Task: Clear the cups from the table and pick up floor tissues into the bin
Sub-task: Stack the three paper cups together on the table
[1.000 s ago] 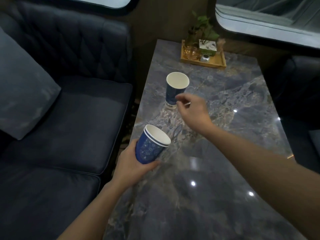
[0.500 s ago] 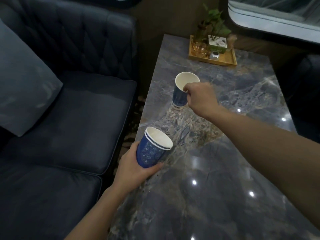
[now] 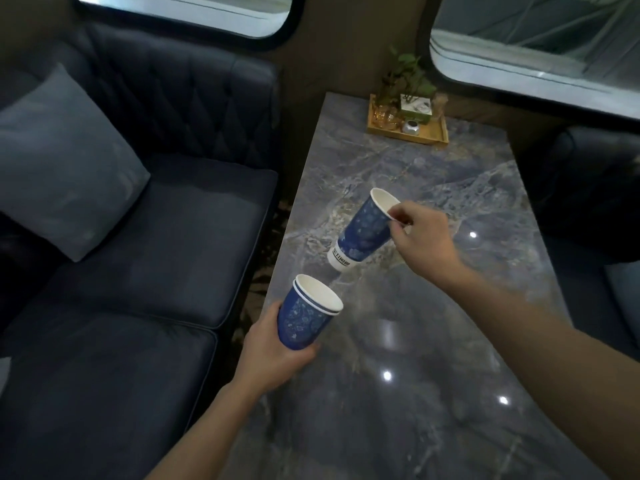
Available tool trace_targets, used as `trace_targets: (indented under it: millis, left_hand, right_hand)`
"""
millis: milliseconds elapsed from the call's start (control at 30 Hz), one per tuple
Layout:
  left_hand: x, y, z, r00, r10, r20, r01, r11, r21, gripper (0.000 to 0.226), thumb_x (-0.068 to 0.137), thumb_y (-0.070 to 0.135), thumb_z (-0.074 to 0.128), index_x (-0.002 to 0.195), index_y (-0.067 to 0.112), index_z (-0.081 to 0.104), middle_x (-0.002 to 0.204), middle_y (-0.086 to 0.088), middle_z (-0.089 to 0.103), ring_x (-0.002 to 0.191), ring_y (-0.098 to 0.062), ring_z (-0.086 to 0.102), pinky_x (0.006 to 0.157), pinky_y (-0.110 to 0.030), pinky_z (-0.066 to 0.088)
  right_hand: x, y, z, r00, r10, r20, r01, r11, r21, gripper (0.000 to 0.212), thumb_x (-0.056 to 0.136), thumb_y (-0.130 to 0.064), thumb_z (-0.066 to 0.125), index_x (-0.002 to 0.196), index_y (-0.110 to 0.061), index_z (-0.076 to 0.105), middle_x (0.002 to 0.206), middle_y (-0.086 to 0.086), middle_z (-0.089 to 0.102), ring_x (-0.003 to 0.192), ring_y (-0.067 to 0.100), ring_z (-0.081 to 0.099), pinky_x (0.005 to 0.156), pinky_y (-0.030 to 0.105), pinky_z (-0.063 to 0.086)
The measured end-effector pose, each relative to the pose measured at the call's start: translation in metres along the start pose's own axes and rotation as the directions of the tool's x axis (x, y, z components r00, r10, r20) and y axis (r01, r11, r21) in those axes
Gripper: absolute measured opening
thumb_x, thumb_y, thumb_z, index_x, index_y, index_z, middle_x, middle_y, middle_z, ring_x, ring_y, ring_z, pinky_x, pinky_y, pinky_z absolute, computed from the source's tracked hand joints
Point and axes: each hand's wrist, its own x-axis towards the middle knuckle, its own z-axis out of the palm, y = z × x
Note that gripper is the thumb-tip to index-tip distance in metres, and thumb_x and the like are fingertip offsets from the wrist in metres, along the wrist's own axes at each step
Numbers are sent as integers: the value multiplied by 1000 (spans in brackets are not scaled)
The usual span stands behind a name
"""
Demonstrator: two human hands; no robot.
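My left hand (image 3: 273, 355) grips a stack of two nested blue paper cups (image 3: 304, 318) near the left edge of the grey marble table (image 3: 433, 341), the rims tilted to the right. My right hand (image 3: 424, 239) pinches the rim of a third blue paper cup (image 3: 363, 233) with a white base. That cup hangs tilted in the air above the table, just up and right of the stack. No tissues and no bin are in view.
A wooden tray (image 3: 433, 133) with a small plant, a glass and a box stands at the table's far end. A dark blue sofa (image 3: 156, 237) with a grey cushion (image 3: 65, 164) runs along the left. Another dark seat (image 3: 595, 188) is at the right.
My right hand closed on the single cup's rim, lifted it off the table and tilted it toward me. My left hand kept hold of the stacked cups.
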Motion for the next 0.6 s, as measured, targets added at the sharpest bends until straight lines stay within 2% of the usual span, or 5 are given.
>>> trace_targets:
  millis: [100,167,300,467,600]
  left_hand:
    - [-26,6,-2,1000,7,9,-7,1000,9,61,50,38,80,105,38,55,94,12,70,80,-1,68,64,-19,51]
    - [-42,8,-2,1000,14,21,-15,1000,19,60,51,38,80,105,38,54,95,12,69,81,-2,68,65,-19,52]
    - [-69,11,-4,998,39,39,-41,998,37,62,52,38,82,107,40,53,95,12,69,82,0,69,64,-14,49]
    - [-90,14,-2,998,41,46,-44,997,63,58,53,35,82,101,43,51,89,18,68,77,3,67,62,-17,51]
    - [-98,20,2,997,14,75,-20,997,77,58,50,37,78,103,39,54,85,13,70,73,0,67,58,-21,51]
  right_hand:
    - [-38,-16,-28,998,26,-53,-22,997,71,12,83,-6,62,91,-9,70,84,1,69,76,9,61,69,10,42]
    - [-62,-25,-46,997,14,-77,-6,993,115,11,83,-5,63,91,-10,70,80,-4,65,71,0,57,66,0,38]
    - [-109,-38,-73,995,-3,-103,24,979,204,13,84,-5,65,92,-14,70,80,-13,63,74,-14,58,71,-1,40]
    - [-156,-48,-82,995,-9,-98,31,973,231,15,83,-4,68,94,-14,70,82,-9,67,77,-15,59,73,-1,41]
    - [-180,-52,-81,999,-6,-48,18,965,263,16,82,-2,68,95,-11,72,81,-13,66,79,-17,58,73,-2,40]
